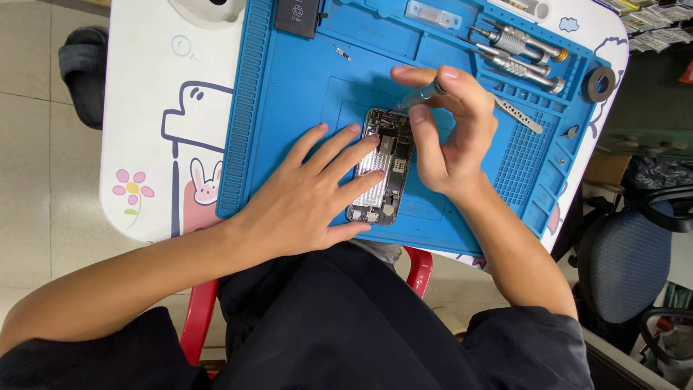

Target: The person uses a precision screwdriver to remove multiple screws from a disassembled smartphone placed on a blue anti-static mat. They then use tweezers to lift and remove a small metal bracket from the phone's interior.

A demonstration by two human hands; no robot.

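Opened phone (382, 170) on blue mat (289, 94): L hand (307, 195) flat, fingers spread, pinning it. R hand (444, 133) grips screwdriver (419, 96), tip at phone's top end. Spare screwdrivers (516, 50) in mat tray.

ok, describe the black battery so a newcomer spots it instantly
Start at the blue work mat covering the small white table. Go to its top edge, left of centre: the battery is a flat black rectangle, unlike the silver screwdrivers racked at the top right.
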